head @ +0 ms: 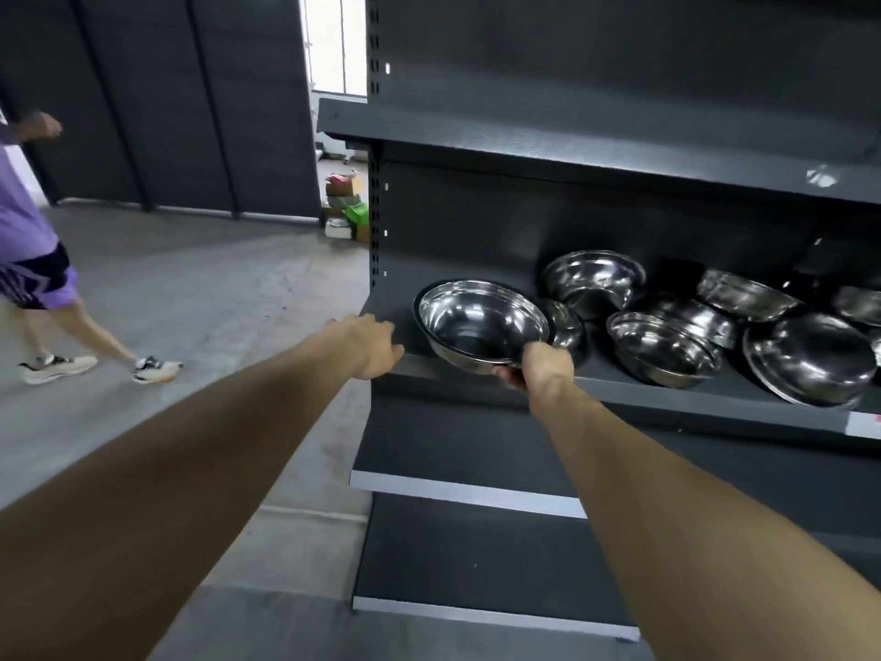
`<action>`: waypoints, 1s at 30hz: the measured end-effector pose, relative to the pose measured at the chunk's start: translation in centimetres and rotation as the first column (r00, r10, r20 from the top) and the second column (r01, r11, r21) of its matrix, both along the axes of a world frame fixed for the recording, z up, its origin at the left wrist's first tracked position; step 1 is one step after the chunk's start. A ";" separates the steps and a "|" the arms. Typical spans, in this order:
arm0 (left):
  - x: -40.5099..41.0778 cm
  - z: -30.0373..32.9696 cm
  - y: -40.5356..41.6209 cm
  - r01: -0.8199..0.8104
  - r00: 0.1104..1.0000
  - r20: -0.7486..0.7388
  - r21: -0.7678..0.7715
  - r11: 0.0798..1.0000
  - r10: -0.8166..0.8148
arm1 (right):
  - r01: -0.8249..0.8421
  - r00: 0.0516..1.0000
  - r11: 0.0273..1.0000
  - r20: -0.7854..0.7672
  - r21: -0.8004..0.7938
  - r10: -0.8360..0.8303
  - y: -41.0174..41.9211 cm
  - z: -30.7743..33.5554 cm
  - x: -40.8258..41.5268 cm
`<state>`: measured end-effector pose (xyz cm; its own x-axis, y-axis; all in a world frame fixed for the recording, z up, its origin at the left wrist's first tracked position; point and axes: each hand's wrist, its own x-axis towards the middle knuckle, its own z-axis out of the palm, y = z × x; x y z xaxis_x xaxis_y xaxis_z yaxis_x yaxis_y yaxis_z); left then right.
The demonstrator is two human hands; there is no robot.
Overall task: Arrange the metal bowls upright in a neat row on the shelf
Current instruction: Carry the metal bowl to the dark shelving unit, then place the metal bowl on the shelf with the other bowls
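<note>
A right hand (534, 369) pinches the near rim of a steel bowl (481, 324), tilted at the left end of the dark shelf (667, 391); the left hand (374, 345) rests relaxed on the shelf's corner.

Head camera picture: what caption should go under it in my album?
Right hand grips a metal bowl at the shelf edge; left hand rests beside it.

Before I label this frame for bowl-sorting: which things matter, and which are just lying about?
Job: held bowl, right hand, left hand, jumbled bowls, shelf.
Lying about: boxes, passer-by, lower shelves.
</note>
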<state>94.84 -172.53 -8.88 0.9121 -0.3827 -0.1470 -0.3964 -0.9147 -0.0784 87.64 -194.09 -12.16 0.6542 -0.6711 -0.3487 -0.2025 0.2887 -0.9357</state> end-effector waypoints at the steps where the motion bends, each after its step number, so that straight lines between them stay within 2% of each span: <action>1: 0.7 0.0 0.2 -0.011 1.000 0.005 -0.005 1.000 0.011 | 0.003 1.000 1.000 0.005 -0.005 -0.003 0.2 -0.1 0.5; 9: 6.4 -1.3 0.7 -0.011 1.000 0.012 -0.074 0.997 0.012 | -0.040 0.998 0.999 0.038 -0.002 0.040 1.7 -1.6 7.0; 16: 11.0 -3.4 1.2 -0.017 1.000 -0.017 -0.040 0.999 0.017 | -0.014 1.000 0.998 -0.010 0.069 0.015 2.7 -3.1 12.6; 30: 16.6 -3.8 -0.7 -0.021 1.000 -0.022 -0.061 0.998 0.020 | 0.017 0.996 0.999 -0.088 0.050 -0.012 1.1 -5.4 18.5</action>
<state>111.48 -173.18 -12.66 0.9169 -0.3725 -0.1433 -0.3782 -0.9256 -0.0140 106.09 -193.02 -17.59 0.6099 -0.6604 -0.4381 -0.2789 0.3386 -0.8986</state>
